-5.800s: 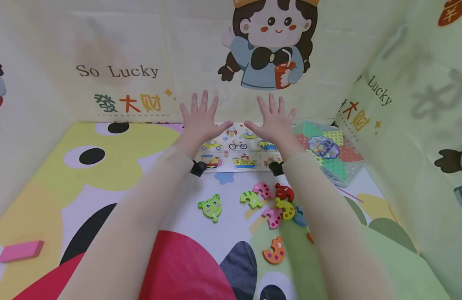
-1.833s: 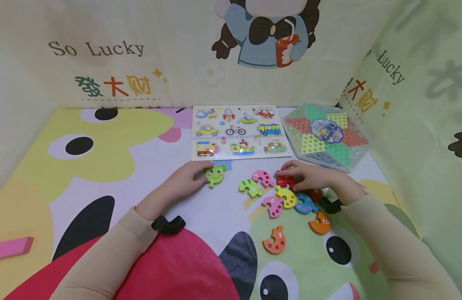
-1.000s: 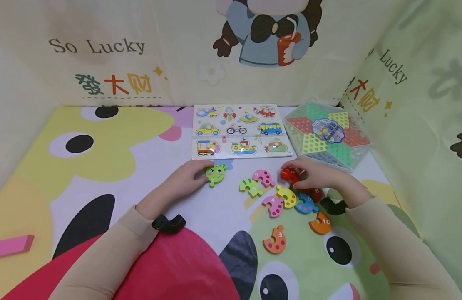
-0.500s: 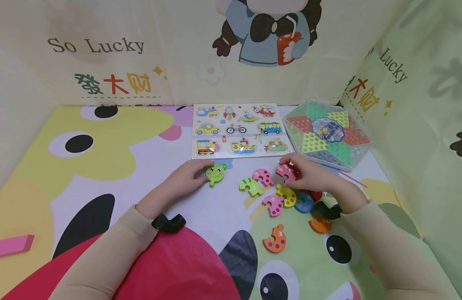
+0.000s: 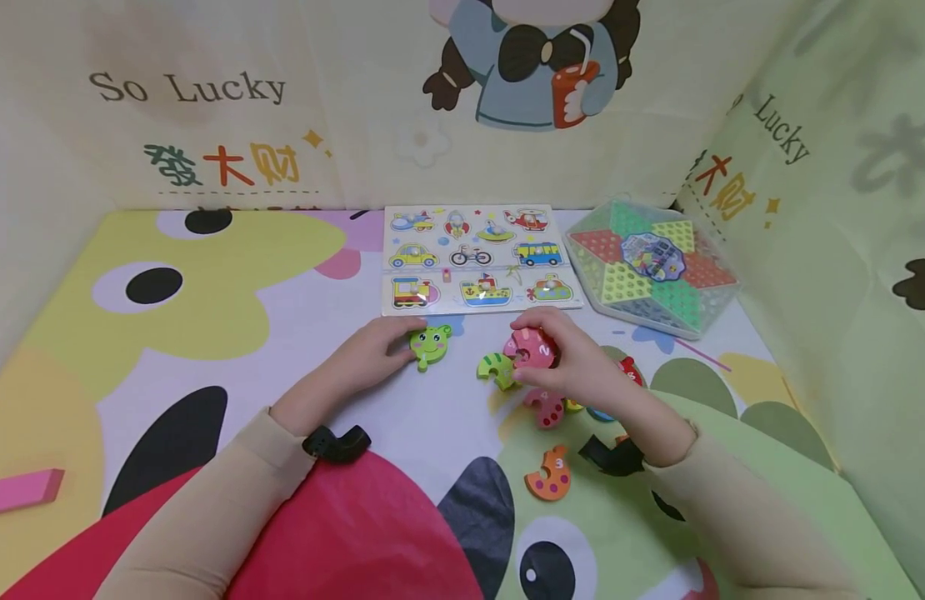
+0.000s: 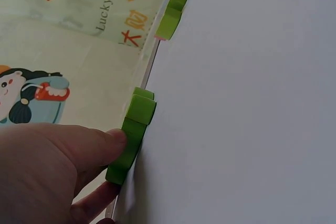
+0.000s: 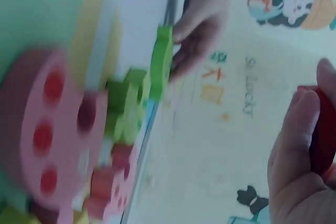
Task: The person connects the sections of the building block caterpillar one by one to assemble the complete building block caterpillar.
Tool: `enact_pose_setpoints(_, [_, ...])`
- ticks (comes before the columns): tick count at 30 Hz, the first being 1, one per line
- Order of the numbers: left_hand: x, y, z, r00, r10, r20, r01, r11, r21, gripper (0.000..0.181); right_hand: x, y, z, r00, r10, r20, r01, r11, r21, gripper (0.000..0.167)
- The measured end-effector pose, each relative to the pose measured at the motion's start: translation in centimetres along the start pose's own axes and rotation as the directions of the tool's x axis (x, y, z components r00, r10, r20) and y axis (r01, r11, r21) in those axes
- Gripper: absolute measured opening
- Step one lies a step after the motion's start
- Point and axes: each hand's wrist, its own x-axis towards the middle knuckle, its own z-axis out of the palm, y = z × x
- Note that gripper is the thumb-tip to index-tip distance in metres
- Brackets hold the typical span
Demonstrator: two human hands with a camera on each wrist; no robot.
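My left hand (image 5: 357,364) pinches a green puzzle piece with a smiling animal face (image 5: 430,344); the left wrist view shows thumb and fingers on the edges of that green face piece (image 6: 134,132), which stays at the table surface. Over the loose pieces, my right hand (image 5: 582,371) grips a red curved puzzle piece numbered 2 (image 5: 540,348) between thumb and fingers. In the right wrist view this red piece (image 7: 323,137) is held up off the table. Beneath and beside it lie a green striped piece (image 5: 496,369) and a pink spotted piece (image 5: 545,407); the hand partly covers others.
An orange piece numbered 3 (image 5: 550,473) lies nearer me, and a red piece (image 5: 632,371) shows behind the right hand. At the back are a vehicle picture board (image 5: 481,260) and a clear hexagonal box (image 5: 653,262). A pink block (image 5: 22,492) lies far left.
My right hand has picked the red piece up from the cluster, tilted it and carried it left toward the green pieces. My left hand has reached the green face piece and now stays there.
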Motion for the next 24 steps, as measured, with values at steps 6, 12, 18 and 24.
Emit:
enact_pose_setpoints(6, [0.0,0.0,-0.1,1.000,0.000,0.004,0.000,1.000,0.003,0.046,0.2,-1.2,2.3,0.998,0.067,0.004,-0.067,0.996,0.050,0.060])
enact_pose_setpoints(12, [0.0,0.1,-0.1,1.000,-0.010,0.008,0.010,1.000,0.005,0.047,0.4,-1.7,4.0,0.998,0.028,0.049,-0.035,0.989,0.143,0.063])
enact_pose_setpoints(18, [0.1,0.1,0.0,0.999,-0.042,0.013,0.042,0.999,-0.003,0.049,1.1,-2.4,4.9,0.995,0.088,0.046,-0.094,0.985,0.147,0.064])
enact_pose_setpoints(24, [0.0,0.0,0.1,0.999,-0.047,0.012,0.047,0.999,-0.012,0.050,2.2,-2.1,5.9,0.984,0.150,0.095,-0.161,0.980,0.120,0.062])
